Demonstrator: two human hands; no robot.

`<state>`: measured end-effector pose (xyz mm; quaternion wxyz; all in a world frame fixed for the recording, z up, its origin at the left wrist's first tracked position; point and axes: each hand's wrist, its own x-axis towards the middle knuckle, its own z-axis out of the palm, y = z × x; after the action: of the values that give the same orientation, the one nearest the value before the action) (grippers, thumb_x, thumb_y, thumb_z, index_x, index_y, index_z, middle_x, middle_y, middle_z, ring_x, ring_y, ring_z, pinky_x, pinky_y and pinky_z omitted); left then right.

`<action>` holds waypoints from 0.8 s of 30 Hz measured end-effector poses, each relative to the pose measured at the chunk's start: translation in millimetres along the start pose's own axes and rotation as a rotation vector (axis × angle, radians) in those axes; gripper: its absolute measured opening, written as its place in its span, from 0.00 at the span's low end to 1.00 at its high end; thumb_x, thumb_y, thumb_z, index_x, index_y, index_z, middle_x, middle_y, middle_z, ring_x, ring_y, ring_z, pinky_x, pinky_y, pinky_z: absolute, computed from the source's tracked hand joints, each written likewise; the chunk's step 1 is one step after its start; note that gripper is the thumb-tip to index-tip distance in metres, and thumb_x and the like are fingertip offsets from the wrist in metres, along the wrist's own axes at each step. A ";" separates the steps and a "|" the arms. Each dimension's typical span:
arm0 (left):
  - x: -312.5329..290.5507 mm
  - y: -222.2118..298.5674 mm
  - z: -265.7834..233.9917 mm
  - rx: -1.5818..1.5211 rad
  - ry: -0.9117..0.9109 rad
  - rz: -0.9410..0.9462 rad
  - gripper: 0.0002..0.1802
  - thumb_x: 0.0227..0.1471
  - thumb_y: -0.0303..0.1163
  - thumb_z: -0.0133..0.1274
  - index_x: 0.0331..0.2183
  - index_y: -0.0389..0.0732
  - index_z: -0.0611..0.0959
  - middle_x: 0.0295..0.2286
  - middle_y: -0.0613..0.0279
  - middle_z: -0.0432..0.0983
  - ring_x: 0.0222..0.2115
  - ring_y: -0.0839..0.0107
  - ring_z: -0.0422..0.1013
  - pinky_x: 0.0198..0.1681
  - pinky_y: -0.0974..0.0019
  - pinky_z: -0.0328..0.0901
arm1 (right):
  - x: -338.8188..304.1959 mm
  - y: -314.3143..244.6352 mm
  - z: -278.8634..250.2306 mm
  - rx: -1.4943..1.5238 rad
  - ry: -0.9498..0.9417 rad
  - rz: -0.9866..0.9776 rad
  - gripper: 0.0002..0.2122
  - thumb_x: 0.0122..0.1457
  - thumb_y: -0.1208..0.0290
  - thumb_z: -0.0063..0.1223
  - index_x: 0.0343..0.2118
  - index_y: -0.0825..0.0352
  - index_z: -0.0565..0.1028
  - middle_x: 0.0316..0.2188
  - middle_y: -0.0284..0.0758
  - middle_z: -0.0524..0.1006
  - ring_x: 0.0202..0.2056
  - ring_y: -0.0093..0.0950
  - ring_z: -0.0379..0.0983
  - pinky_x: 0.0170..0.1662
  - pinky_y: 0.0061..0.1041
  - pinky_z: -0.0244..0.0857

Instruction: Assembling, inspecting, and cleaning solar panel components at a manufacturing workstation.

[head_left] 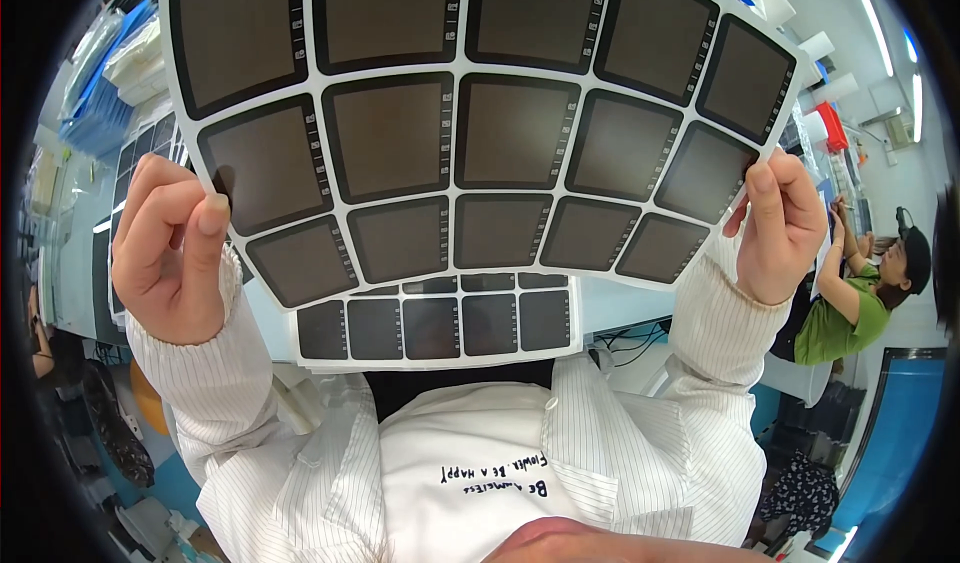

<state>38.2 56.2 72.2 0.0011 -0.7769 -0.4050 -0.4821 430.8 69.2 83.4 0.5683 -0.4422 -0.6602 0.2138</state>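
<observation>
Sheet (515, 131), white with rows of dark square panels, is held up off the worktable (625, 305), its side edges pinched between thumb and fingers of the left hand (178, 248) and the right hand (782, 225); both hands are clamped, well apart. Stack (430, 329) of similar sheets is seen lying below it, near the wearer's torso. Step in hand is judged to be lifting or checking of one sheet; which of the two cannot be told from a single view. For the next move, both edges should be kept gripped and level, since the sheet looks thin enough to be creased if one side is let go early. Top edge of the sheet is cut off by the frame, so rows can't be fully counted. Back face is hidden, as are some fingertips behind it. Most of the stack is covered; sheet count can't be made out. Panel detail is dulled by glare at right.
</observation>
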 end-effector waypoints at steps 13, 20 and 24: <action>74.7 38.5 102.6 -0.134 -0.125 0.081 0.07 0.42 0.23 0.58 0.18 0.34 0.77 0.13 0.64 0.64 0.16 0.75 0.60 0.19 0.72 0.52 | 39.6 49.3 -94.7 -0.118 0.141 0.246 0.09 0.56 0.69 0.54 0.33 0.70 0.77 0.18 0.24 0.70 0.18 0.12 0.61 0.21 0.12 0.50; 108.4 54.6 222.4 -0.356 -0.316 -0.242 0.14 0.48 0.40 0.53 0.22 0.39 0.82 0.16 0.63 0.73 0.17 0.68 0.68 0.25 0.67 0.63 | 93.0 97.6 -183.3 -0.257 0.203 0.299 0.10 0.53 0.66 0.58 0.33 0.67 0.79 0.21 0.22 0.73 0.19 0.08 0.61 0.21 0.09 0.49; 111.1 55.7 274.5 -0.515 -0.372 -0.436 0.16 0.48 0.41 0.56 0.25 0.35 0.83 0.15 0.67 0.72 0.17 0.81 0.61 0.22 0.73 0.58 | 106.9 120.2 -213.5 -0.431 0.109 0.368 0.13 0.54 0.62 0.56 0.34 0.68 0.79 0.25 0.25 0.76 0.26 0.13 0.67 0.31 0.12 0.59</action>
<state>301.7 196.2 30.4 -0.3701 -0.7213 -0.4198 -0.4080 676.3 172.7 105.1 0.4476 -0.6759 -0.5676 0.1441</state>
